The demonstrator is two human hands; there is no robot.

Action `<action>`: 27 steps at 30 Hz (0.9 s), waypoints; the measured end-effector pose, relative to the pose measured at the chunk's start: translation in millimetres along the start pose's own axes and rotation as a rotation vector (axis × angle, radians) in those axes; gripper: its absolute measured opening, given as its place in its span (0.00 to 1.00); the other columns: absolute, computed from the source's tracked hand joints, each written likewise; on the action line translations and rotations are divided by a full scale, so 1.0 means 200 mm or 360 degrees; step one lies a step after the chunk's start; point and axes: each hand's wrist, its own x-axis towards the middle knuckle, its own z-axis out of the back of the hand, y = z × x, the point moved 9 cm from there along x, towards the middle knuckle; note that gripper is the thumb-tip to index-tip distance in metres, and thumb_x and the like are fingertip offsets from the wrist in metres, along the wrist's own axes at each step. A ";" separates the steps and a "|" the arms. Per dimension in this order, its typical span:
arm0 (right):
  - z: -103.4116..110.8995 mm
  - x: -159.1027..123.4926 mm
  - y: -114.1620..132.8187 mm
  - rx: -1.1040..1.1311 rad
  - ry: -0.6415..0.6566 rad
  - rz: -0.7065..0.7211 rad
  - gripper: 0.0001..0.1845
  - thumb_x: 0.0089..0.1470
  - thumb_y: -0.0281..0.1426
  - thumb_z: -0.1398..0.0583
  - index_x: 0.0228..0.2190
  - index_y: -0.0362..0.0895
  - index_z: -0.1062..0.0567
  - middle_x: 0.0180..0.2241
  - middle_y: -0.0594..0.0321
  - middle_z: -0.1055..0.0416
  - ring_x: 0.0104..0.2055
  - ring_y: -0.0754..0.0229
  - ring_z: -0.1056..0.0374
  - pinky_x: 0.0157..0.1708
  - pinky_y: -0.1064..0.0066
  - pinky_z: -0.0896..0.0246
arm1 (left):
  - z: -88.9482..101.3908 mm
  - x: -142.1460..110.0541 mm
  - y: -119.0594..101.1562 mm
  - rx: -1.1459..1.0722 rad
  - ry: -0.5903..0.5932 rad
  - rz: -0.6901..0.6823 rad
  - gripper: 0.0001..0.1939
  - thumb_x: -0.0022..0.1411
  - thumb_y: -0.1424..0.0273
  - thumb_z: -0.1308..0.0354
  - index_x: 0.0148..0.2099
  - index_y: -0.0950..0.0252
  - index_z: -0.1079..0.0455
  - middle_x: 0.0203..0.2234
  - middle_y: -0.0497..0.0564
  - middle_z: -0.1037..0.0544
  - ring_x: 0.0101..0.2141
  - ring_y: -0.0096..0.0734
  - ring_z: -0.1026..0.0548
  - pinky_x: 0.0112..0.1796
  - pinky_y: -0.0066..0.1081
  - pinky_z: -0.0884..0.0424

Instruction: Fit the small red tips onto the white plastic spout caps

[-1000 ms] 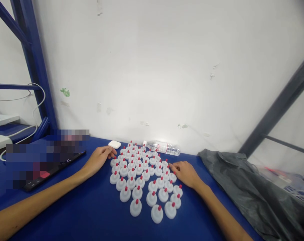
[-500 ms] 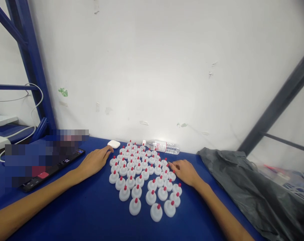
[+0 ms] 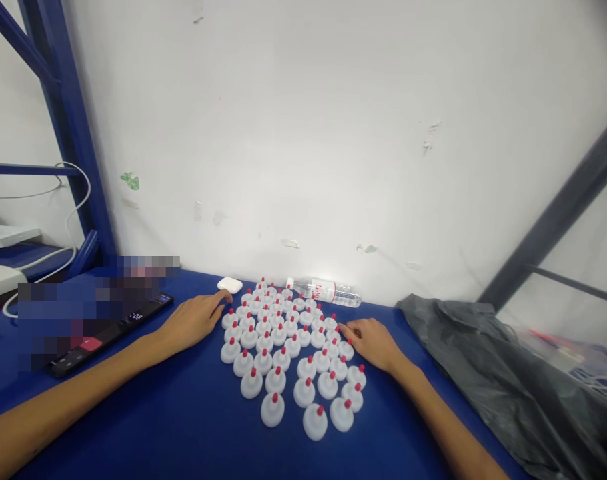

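Observation:
Several small white caps with red tips (image 3: 288, 347) stand packed in rows on the blue table (image 3: 183, 413). My left hand (image 3: 196, 320) lies palm down against the left side of the group, fingers stretched toward the caps and holding nothing. My right hand (image 3: 371, 343) rests on the right side of the group, fingers loosely curled, their tips touching the nearest caps. Both forearms lie on the table.
A clear water bottle (image 3: 326, 291) lies on its side by the white wall, behind the caps. A small white case (image 3: 230, 285) sits at the back left. A dark tablet (image 3: 108, 327) lies to the left. A grey plastic bag (image 3: 503, 380) covers the right side. Blue shelf posts (image 3: 68, 133) stand left.
Both hands stay beside the caps with hardly any movement. The view shifted slightly; the left fingertips sit a little closer to the caps.

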 end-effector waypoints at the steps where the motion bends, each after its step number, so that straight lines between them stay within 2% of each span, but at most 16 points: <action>1: 0.00 0.00 0.00 -0.0002 0.0003 -0.0001 0.28 0.67 0.44 0.50 0.18 0.46 0.42 0.17 0.67 0.40 0.22 0.63 0.50 0.27 0.67 0.61 | 0.00 0.00 0.00 0.0003 0.0000 -0.0004 0.18 0.73 0.66 0.59 0.58 0.56 0.33 0.47 0.56 0.16 0.46 0.51 0.18 0.44 0.41 0.27; 27: 0.00 0.00 0.00 -0.0022 0.0032 -0.0003 0.27 0.68 0.42 0.49 0.18 0.46 0.41 0.18 0.67 0.39 0.22 0.63 0.49 0.27 0.68 0.60 | 0.01 -0.01 -0.02 0.0071 0.0006 0.0006 0.18 0.73 0.67 0.59 0.58 0.56 0.34 0.50 0.55 0.16 0.49 0.51 0.18 0.46 0.43 0.24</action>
